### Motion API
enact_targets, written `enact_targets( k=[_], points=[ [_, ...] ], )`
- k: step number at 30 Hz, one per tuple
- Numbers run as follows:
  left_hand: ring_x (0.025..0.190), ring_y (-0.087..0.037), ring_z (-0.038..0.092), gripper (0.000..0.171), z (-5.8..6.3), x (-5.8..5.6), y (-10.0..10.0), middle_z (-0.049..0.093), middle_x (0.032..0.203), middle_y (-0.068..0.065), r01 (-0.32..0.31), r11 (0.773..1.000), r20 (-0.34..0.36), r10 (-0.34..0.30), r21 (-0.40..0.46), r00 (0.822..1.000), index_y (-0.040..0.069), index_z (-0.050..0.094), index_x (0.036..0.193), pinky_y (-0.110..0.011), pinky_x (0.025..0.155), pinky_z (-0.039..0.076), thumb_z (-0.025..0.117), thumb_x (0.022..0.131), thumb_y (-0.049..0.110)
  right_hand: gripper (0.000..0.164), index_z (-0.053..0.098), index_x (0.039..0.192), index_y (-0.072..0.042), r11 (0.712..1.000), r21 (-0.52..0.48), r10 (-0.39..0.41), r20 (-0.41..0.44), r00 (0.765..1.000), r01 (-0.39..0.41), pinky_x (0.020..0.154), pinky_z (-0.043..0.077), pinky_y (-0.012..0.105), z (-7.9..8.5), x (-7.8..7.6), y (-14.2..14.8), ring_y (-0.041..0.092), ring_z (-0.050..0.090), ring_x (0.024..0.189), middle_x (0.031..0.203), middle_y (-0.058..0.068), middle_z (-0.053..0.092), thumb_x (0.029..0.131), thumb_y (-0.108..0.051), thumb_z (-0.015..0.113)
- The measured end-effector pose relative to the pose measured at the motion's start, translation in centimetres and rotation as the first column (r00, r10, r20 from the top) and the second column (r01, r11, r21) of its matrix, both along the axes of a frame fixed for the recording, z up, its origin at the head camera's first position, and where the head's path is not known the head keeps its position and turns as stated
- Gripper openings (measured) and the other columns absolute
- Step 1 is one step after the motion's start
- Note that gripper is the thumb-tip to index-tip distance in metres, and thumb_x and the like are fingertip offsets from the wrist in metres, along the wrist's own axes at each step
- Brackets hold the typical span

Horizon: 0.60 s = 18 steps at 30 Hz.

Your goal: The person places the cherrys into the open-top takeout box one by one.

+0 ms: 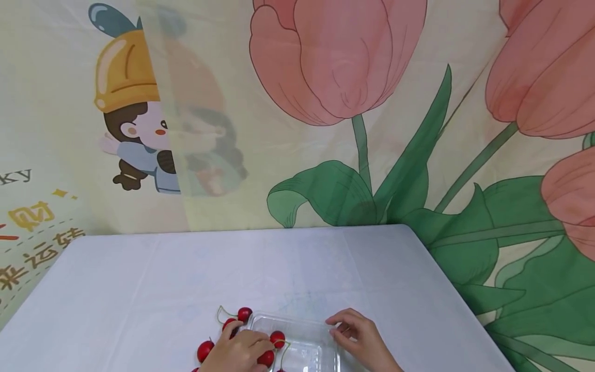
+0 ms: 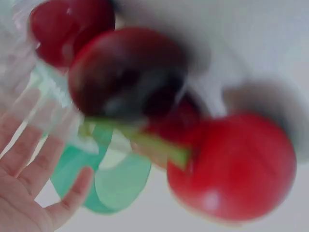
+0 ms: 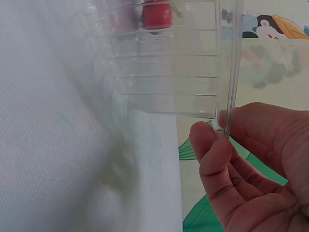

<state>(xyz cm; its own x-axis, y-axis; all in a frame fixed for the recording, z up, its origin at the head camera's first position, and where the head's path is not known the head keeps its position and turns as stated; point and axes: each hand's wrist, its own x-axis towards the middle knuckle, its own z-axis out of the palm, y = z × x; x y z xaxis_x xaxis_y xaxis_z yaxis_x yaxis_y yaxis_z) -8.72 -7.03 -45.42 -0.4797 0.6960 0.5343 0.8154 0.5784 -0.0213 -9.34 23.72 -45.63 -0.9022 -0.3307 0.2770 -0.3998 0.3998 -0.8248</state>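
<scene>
We see a clear, shallow plastic box (image 1: 304, 354), open side up, with ridged walls and a thin rim. Against its far wall, towards its left side, we make out a round red cherry (image 1: 277, 339) with a slender green stem. A second red cherry (image 1: 266, 358) sits closer to us near the box's left side, partly covered. Outside, we find a glossy cherry (image 1: 244, 314) just beside the box's far left corner and a stemmed one (image 1: 205, 351) left of the box.

The floral backdrop (image 1: 218, 217) shows 1 yellow-capped figure (image 1: 132, 72).
</scene>
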Motion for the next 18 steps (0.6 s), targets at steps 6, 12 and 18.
enact_targets(
  k=[6, 12, 18],
  points=[
    [0.083, -0.009, 0.062, 0.025, 1.3, 0.0, -2.2, 0.068, 0.092, 0.006, -0.019, 0.983, -0.124, 0.042, 0.183, 0.991, 0.017, 0.07, 0.096, -0.029, 0.074, 0.051, 0.076, 0.084, 0.038, 0.013, 0.069, 0.101, -0.001, 1.0, 0.012, -0.006, -0.024, 1.0, 0.007, 0.06, 0.055, 0.025, -0.3, -0.1, 0.0, 0.003, 0.061, 0.074, 0.094, 0.014, 0.064, 0.089, -0.003, 0.069],
    [0.079, -0.01, 0.064, 0.041, 2.2, 0.4, -5.0, 0.071, 0.093, 0.005, -0.116, 0.971, -0.034, 0.126, 0.21, 0.991, 0.016, 0.072, 0.098, -0.035, 0.068, 0.055, 0.054, 0.094, 0.052, 0.013, 0.07, 0.102, -0.004, 0.999, 0.036, -0.042, 0.046, 0.998, 0.04, 0.061, 0.054, 0.024, 0.2, -0.2, -0.2, 0.003, 0.06, 0.074, 0.096, 0.012, 0.065, 0.09, -0.008, 0.069],
    [0.075, -0.009, 0.065, 0.035, 1.4, 0.9, -7.2, 0.071, 0.089, 0.005, -0.189, 0.969, 0.036, 0.185, 0.159, 0.982, 0.016, 0.072, 0.096, -0.033, 0.064, 0.055, 0.073, 0.083, 0.049, 0.013, 0.071, 0.102, -0.007, 0.997, 0.054, -0.067, 0.105, 0.992, 0.062, 0.063, 0.054, 0.024, 0.6, -0.1, -0.5, 0.002, 0.06, 0.075, 0.097, 0.008, 0.065, 0.09, -0.012, 0.069]
  ],
)
